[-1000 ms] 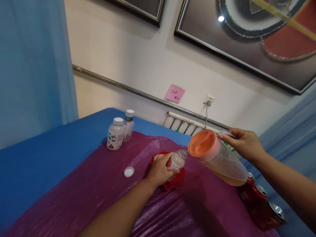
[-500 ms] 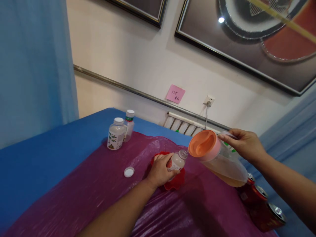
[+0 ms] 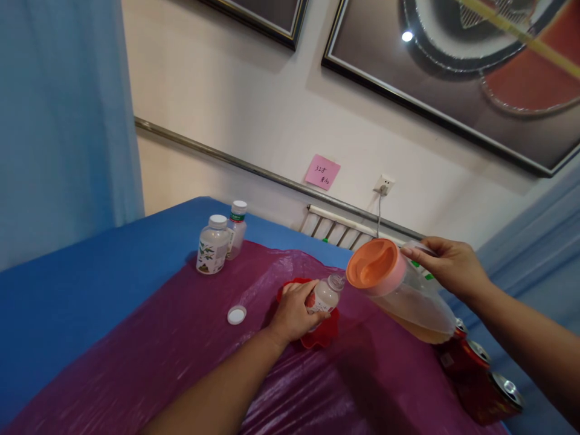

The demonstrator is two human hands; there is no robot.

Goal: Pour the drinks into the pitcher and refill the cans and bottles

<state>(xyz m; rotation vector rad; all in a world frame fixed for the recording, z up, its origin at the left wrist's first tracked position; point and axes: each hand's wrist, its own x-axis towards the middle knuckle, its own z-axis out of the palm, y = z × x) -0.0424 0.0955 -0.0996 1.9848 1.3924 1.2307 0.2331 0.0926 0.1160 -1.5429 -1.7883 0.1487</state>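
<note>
My left hand (image 3: 295, 311) is wrapped round a clear, uncapped bottle (image 3: 327, 295) with a white and red label, tilted to the right over a red scalloped dish (image 3: 321, 336). In my right hand (image 3: 448, 263) is the handle of a translucent pitcher (image 3: 414, 308) with an orange lid (image 3: 374, 264). The pitcher leans left, its lid right beside the bottle's mouth, and brownish liquid lies along its lower side. Whether liquid is passing between them is too small to tell. A white cap (image 3: 236, 315) rests on the purple plastic sheet (image 3: 181, 344), left of my left hand.
Two white-capped bottles, one wide (image 3: 212, 244) and one slimmer (image 3: 237, 229), stand at the back left. Red cans (image 3: 492, 396) line the right edge below the pitcher. Behind the blue table cover (image 3: 90, 290) are a wall, a metal rail (image 3: 217, 155) and a radiator (image 3: 324, 228).
</note>
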